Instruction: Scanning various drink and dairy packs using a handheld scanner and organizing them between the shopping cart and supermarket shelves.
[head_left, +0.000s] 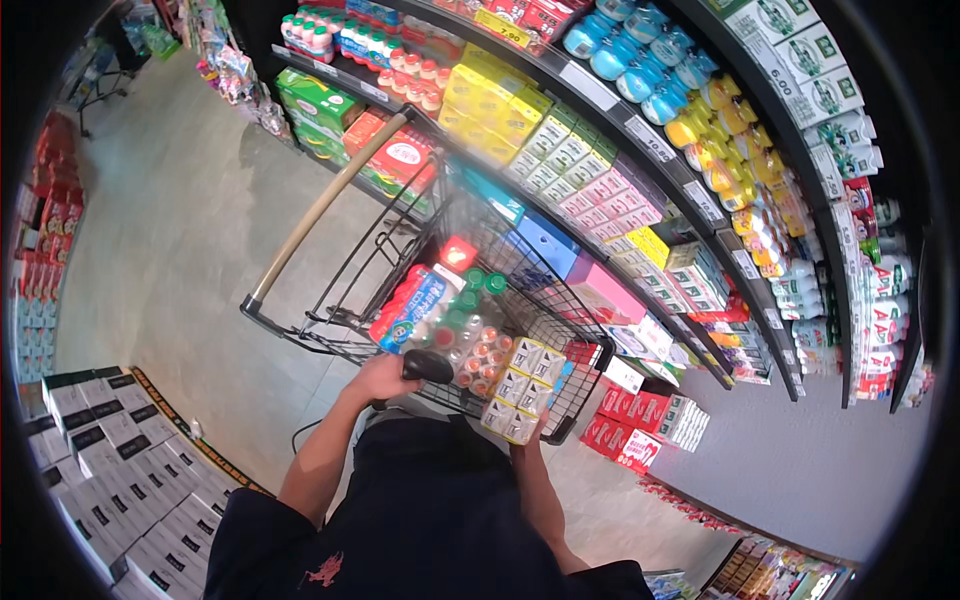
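A wire shopping cart (352, 277) with a tan handle stands before me. My right hand (541, 427) holds a shrink-wrapped pack of small drink cartons (519, 386) over the cart's near right side; the pack hides most of the fingers. On the left, my left hand (388, 377) is closed around the handle of a dark handheld device with a rounded head (427, 367), perhaps a scanner. Inside the cart are a red and blue pack (411, 307), a red-topped item (457, 255), bottles with green caps (469, 300) and a pack of small orange-capped bottles (484, 361).
Shelves of drink packs (585, 180) with price tags run along the cart's right side. Stacked white cartons (142, 487) stand at lower left. Red cartons (626, 427) sit beyond the cart's right end. Another cart (101, 79) is at upper left.
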